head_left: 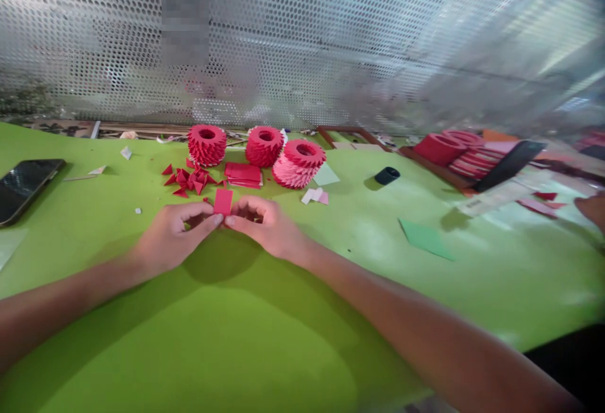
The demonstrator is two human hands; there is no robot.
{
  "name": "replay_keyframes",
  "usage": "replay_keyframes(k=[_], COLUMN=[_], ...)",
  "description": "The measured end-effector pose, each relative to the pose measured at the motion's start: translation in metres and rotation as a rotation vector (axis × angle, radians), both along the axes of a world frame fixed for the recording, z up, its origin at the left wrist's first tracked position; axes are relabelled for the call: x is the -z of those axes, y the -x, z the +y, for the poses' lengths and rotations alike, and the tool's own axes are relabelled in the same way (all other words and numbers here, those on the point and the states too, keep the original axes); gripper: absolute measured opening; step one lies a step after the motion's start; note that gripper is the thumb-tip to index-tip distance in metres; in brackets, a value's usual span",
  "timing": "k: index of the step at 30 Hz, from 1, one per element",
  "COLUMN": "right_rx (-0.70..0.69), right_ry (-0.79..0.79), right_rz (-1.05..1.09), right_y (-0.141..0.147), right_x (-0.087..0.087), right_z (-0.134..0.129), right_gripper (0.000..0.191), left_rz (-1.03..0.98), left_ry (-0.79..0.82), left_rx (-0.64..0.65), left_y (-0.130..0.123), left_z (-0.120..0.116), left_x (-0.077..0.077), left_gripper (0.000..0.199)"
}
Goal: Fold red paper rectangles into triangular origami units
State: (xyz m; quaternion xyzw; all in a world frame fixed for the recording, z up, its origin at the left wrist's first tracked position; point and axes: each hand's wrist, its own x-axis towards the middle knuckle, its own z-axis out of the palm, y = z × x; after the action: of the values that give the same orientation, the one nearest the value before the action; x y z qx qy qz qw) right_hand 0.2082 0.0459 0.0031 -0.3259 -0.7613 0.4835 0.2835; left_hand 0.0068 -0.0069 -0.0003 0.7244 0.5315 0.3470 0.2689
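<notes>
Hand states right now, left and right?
Left hand: closed on the red paper piece, thumb at its lower edge.
Right hand: closed on the same piece, opposite side.

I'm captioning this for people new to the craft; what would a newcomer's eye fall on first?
Probably the three spiky paper cylinders toward the far side of the green table: two red, one pink with a red top. Next, the small red paper held between the left hand and right hand, with a heap of red folded triangles just beyond, a little to its left.
</notes>
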Motion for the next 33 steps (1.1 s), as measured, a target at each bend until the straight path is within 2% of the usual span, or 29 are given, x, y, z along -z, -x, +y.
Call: replay_keyframes(k=[7, 19, 22, 28, 33], right_rx=[0.002, -0.015, 0.02, 0.041, -0.03], right_ry=[-0.094, -0.112, -0.228, -0.697, -0.792], right_rz=[-0.075, -0.083, -0.128, -0.075, -0.136], right_y=[0.001, 0.0, -0.001, -0.005, -0.011], right_x=[-0.004, -0.003, -0.001, -0.002, -0.004], right_z=[-0.005, -0.005, -0.005, -0.001, 0.008], right_gripper=[0.027, 0.027, 0.024, 0.015, 0.012], left_rz=[-0.032, -0.089, -0.1, -0.125, -0.053], left_ry=[0.024, 0.061, 0.086, 0.136, 0.127], left_rx=[0.001, 0.002, -0.023, -0.041, -0.097], left_y=[0.001, 0.003, 0.002, 0.005, 0.01], left_z=[0.001, 0.002, 0.003, 0.006, 0.007], left_x=[0.001, -0.002, -0.005, -0.003, -0.001], left_gripper=[0.035, 0.035, 0.036, 0.035, 0.041])
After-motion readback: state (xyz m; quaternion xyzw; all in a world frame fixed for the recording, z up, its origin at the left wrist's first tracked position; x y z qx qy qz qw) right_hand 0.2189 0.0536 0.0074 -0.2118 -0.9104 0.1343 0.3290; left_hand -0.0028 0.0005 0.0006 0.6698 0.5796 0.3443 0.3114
